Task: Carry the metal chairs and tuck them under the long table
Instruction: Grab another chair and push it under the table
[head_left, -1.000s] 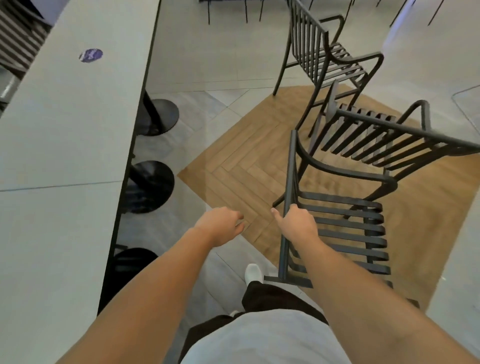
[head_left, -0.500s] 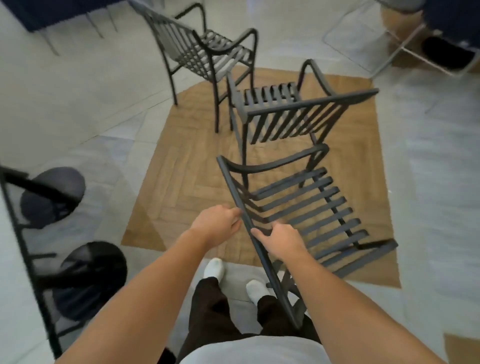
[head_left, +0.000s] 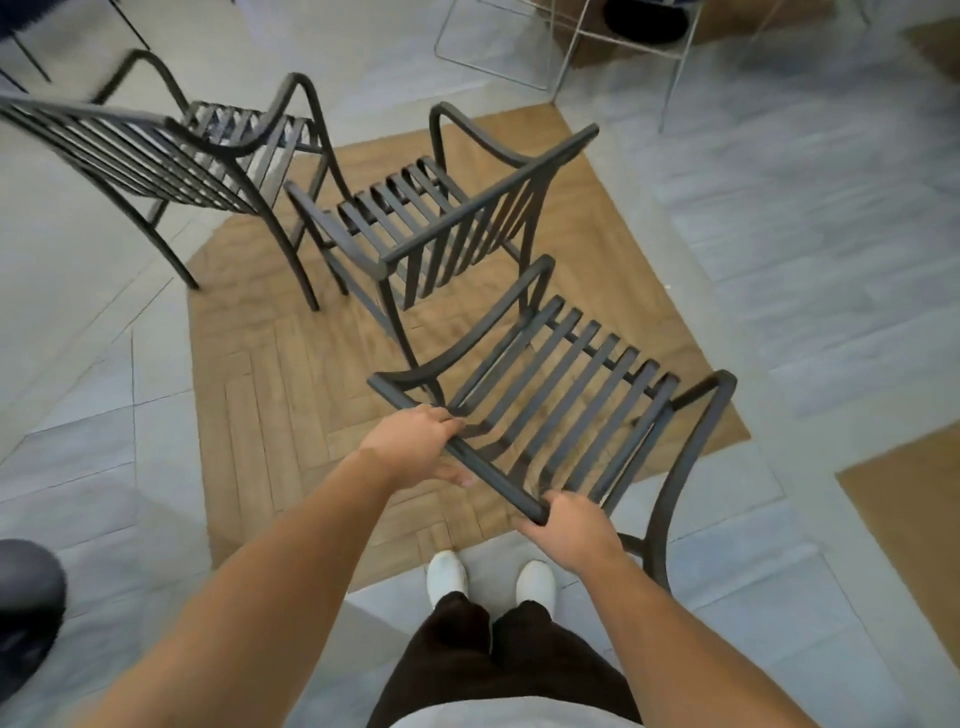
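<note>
Head view, looking steeply down at three dark slatted metal armchairs on a floor of pale grey rectangular tiles (head_left: 810, 218) with an inset panel of brown herringbone wood flooring (head_left: 291, 374). Nearest dark slatted metal armchair (head_left: 566, 395) stands partly on the wood panel, directly ahead of the person's white shoes (head_left: 447, 574); its top back rail runs diagonally between both hands. Left hand (head_left: 415, 441) wraps the rail near its upper left end, fingers (head_left: 447, 415) curled over the bar and thumb beneath. Right hand (head_left: 571, 530) closes on the rail's lower right corner, fingers folded around it. Whether the chair's legs touch the floor cannot be told. Second dark slatted armchair (head_left: 415, 218) stands just beyond the first, on the wood panel, its back towards the camera. Third dark slatted armchair (head_left: 171, 150) stands at upper left, close beside the second, its legs at the panel's edge. Thin silver wire-frame chair legs (head_left: 566, 52) appear along the top edge. A dark rounded object (head_left: 26, 603) sits at the lower left margin; its identity cannot be told. Dark trousers (head_left: 493, 665) occupy the bottom centre.
</note>
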